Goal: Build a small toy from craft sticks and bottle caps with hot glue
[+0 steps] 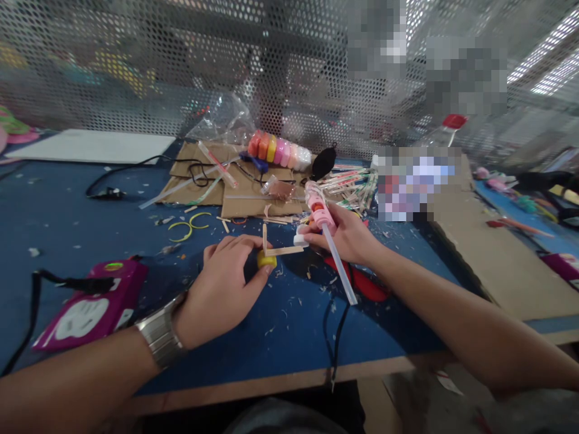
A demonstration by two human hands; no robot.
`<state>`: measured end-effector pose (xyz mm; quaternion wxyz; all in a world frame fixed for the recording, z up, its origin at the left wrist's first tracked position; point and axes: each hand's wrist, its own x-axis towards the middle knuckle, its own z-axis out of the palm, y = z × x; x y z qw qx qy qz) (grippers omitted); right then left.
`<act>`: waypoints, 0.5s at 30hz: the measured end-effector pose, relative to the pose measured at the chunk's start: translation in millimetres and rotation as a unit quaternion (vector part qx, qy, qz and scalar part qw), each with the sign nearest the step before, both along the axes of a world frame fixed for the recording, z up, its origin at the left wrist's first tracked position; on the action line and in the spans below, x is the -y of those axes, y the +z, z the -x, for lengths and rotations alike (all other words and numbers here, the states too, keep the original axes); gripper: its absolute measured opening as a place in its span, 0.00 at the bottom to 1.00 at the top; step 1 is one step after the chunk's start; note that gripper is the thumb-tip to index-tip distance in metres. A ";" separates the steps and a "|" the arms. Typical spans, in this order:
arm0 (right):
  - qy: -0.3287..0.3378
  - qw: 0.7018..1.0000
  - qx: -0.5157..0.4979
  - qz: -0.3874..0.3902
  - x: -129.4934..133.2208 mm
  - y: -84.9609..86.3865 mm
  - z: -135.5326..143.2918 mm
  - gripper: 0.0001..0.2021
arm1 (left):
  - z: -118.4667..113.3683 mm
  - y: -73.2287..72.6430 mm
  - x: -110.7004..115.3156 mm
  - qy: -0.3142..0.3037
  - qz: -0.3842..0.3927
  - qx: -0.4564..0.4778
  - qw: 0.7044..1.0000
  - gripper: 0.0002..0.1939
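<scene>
My left hand (228, 283), a metal watch on its wrist, pinches a small yellow round cap (267, 260) between thumb and fingers. Two thin wooden sticks (284, 251) meet at an angle on top of the cap, one upright and one pointing right. My right hand (348, 235) is wrapped around a pink hot glue gun (322, 215). A clear glue stick (339, 265) juts from its rear toward me. By the right fingertips is a small white round piece (300, 235); whether it is held cannot be made out.
Beneath my right wrist lies a red object (368, 284). Yellow rings (181, 231) and wood scraps litter the blue table (280, 325). Behind are cardboard (257, 206), coloured clay tubs (280, 150) and wrapped sticks (357, 187). A purple box (99, 301) with a black cord is at left.
</scene>
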<state>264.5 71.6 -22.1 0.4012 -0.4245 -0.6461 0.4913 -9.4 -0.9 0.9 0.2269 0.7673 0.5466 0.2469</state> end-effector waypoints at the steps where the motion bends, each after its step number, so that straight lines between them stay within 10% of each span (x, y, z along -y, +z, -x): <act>1: 0.008 1.000 -0.011 0.005 0.2 -0.8 0.6 0.24 | 0.2 -0.3 0.1 -0.001 0.001 -0.001 1.000 0.10; 15: 0.021 0.999 0.031 -0.016 11.0 14.3 0.6 0.23 | -0.9 0.5 -0.5 -0.008 0.011 -0.003 1.000 0.10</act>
